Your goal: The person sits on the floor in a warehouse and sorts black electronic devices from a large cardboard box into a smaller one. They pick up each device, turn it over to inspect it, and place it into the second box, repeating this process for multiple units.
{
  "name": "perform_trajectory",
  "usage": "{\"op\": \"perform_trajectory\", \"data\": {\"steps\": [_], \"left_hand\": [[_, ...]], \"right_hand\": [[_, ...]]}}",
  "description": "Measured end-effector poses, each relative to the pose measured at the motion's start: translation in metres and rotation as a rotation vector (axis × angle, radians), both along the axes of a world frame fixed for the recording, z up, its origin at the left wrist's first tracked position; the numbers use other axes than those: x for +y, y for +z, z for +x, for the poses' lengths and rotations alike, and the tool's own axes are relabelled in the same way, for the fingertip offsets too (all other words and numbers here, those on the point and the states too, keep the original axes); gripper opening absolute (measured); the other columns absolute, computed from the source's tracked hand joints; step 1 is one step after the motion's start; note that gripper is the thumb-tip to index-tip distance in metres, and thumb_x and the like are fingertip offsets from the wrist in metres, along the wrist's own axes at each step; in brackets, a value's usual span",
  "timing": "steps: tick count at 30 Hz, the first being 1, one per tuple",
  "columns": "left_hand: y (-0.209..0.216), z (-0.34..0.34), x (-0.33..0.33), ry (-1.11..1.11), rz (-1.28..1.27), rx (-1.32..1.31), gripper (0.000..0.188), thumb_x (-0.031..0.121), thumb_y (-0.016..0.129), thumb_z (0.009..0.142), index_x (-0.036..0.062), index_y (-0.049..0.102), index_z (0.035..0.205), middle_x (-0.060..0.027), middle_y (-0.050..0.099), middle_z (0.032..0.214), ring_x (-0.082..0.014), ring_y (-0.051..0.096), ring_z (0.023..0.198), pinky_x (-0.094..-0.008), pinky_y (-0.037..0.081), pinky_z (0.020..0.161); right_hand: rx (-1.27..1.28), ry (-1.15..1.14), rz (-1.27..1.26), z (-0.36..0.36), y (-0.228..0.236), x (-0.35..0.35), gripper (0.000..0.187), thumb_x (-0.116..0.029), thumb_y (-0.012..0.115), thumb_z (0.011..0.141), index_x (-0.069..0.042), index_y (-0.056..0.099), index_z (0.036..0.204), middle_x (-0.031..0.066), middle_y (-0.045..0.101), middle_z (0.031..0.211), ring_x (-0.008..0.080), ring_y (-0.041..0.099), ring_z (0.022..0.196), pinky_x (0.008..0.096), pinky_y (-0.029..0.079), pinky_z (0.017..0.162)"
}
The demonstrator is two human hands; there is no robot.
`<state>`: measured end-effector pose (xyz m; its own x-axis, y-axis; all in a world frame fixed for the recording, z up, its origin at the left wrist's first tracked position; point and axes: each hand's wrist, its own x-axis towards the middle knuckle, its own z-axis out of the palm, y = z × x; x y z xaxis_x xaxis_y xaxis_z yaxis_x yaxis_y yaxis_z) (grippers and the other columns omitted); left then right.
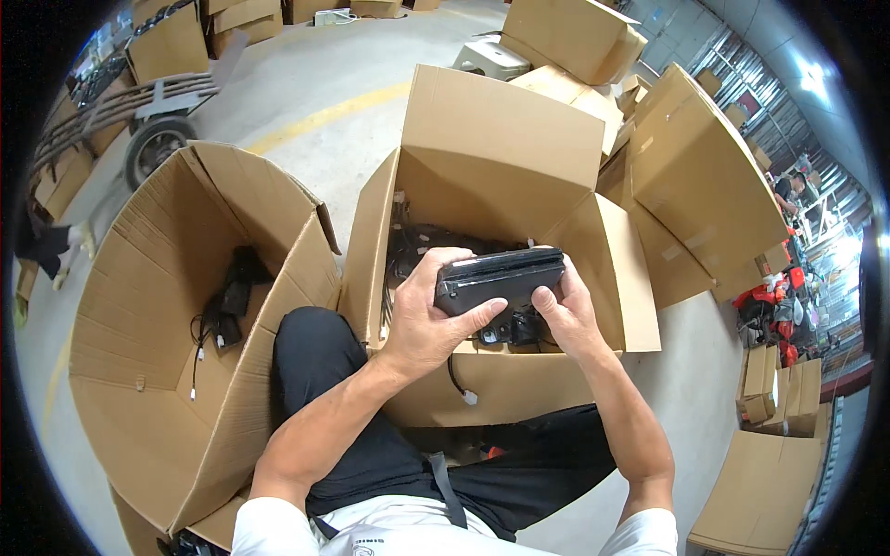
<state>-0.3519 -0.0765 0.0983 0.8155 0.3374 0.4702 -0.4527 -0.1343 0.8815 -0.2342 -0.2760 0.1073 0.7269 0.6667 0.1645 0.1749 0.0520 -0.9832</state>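
Note:
Both my hands hold a black box-shaped device [501, 281] with a grooved long side, above an open cardboard box [501, 185]. My left hand [431, 310] is closed on its left end, thumb along the near face. My right hand [570, 310] grips the right end, thumb at the lower corner. Below the device, several black parts [519, 329] and cables lie in the box, partly hidden by my hands. A dark cable with a white connector [470, 398] hangs over the box's front wall; where it starts I cannot tell.
At left stands a taller open cardboard box [139, 306] holding black devices [227, 301] with cables. More boxes [695, 176] and a white stool [491, 59] are at the back right. A wheeled cart [158, 120] stands far left. People are visible at both sides, far off.

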Motion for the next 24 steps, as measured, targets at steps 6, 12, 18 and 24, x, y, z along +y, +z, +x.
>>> {"op": "perform_trajectory", "data": {"steps": [6, 12, 18, 24], "left_hand": [[0.005, -0.007, 0.003, 0.025, -0.033, 0.078, 0.053, 0.018, 0.088, 0.084, 0.0002, 0.056, 0.122, -0.0094, 0.070, 0.103, -0.0132, 0.068, 0.092, -0.0283, 0.058, 0.081], [0.005, -0.004, 0.014, -0.123, -0.298, 0.251, 0.051, 0.026, 0.087, 0.084, 0.0005, 0.061, 0.120, -0.0044, 0.068, 0.100, -0.0115, 0.065, 0.088, -0.0264, 0.056, 0.080], [0.002, -0.011, 0.017, -0.155, -0.159, 0.187, 0.061, 0.025, 0.088, 0.082, 0.0000, 0.057, 0.128, -0.0095, 0.067, 0.114, -0.0151, 0.065, 0.100, -0.0300, 0.055, 0.090], [0.013, -0.023, -0.001, -0.029, -0.434, 0.262, 0.065, 0.032, 0.085, 0.085, -0.0065, 0.057, 0.130, -0.0123, 0.068, 0.114, -0.0177, 0.066, 0.100, -0.0311, 0.054, 0.093]], "right_hand": [[0.043, 0.013, -0.011, -0.003, -0.007, 0.000, 0.076, -0.044, 0.075, 0.093, 0.003, 0.043, 0.142, 0.0087, 0.059, 0.128, 0.0146, 0.055, 0.118, 0.0319, 0.045, 0.104], [0.227, 0.026, -0.048, -0.014, 0.009, -0.010, 0.065, -0.051, 0.057, 0.103, 0.002, 0.049, 0.139, 0.0107, 0.064, 0.126, 0.0195, 0.064, 0.109, 0.0368, 0.055, 0.093], [0.593, 0.051, 0.021, -0.029, 0.029, -0.008, 0.040, -0.031, 0.062, 0.102, 0.000, 0.060, 0.129, 0.0092, 0.070, 0.115, 0.0180, 0.068, 0.100, 0.0371, 0.059, 0.085], [0.279, -0.279, 0.174, -0.040, 0.035, 0.028, 0.028, -0.014, 0.075, 0.092, -0.001, 0.066, 0.116, 0.0048, 0.069, 0.106, 0.0132, 0.064, 0.094, 0.0315, 0.053, 0.088]]}}
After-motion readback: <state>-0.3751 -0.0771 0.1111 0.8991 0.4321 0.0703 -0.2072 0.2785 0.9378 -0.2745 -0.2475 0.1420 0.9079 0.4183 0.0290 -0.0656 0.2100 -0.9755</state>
